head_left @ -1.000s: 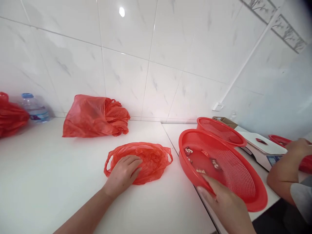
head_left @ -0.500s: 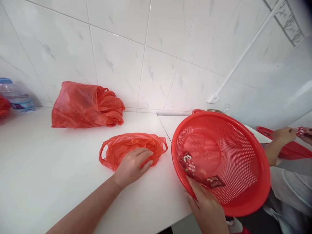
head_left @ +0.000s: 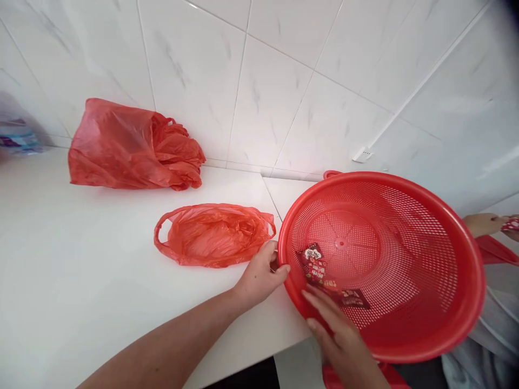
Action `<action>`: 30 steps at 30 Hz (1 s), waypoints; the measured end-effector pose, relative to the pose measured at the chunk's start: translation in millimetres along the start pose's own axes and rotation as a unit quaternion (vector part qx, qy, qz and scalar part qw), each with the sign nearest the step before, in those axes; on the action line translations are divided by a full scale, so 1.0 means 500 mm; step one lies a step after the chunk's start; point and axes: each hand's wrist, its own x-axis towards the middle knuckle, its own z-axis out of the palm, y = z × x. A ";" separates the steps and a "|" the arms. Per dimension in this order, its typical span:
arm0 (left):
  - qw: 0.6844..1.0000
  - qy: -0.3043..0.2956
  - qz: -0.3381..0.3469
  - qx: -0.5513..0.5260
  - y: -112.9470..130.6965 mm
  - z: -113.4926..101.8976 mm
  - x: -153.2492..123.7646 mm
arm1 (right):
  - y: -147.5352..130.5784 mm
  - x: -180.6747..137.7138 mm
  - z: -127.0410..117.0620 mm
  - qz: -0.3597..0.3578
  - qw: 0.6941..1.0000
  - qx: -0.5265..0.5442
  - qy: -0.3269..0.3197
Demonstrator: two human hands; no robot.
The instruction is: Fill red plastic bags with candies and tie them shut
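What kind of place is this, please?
Probably a small food-packing or kitchen work area: glossy white wall tiles, a white counter, red plastic bags, and a red perforated basket holding small snack packets.

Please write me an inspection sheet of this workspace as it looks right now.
Surface: white counter against a white tiled wall.
Job's things: red perforated basket, tilted toward the camera, with a few small dark red packets at its low side; flat red plastic bag lying beside it on the counter.
Clutter: bundle of red bags by the wall; a water bottle, blurred, at the far left.
Grips: left hand on the basket's left rim; right hand on its near rim, fingers over the edge.
Cables: nothing seen.
Surroundings: another person's hand at the right edge; a wall socket.
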 end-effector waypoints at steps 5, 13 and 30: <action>0.999 0.008 -0.020 0.030 -0.021 0.000 -0.021 | 0.107 0.006 -0.055 0.085 0.989 -0.116 0.045; 0.998 -0.004 -0.020 0.062 -0.022 0.000 -0.023 | 0.107 0.008 -0.009 0.170 0.981 -0.089 -0.036; 0.996 -0.006 -0.019 0.086 -0.018 -0.010 -0.023 | 0.066 0.114 0.001 -0.044 0.994 -0.072 -0.069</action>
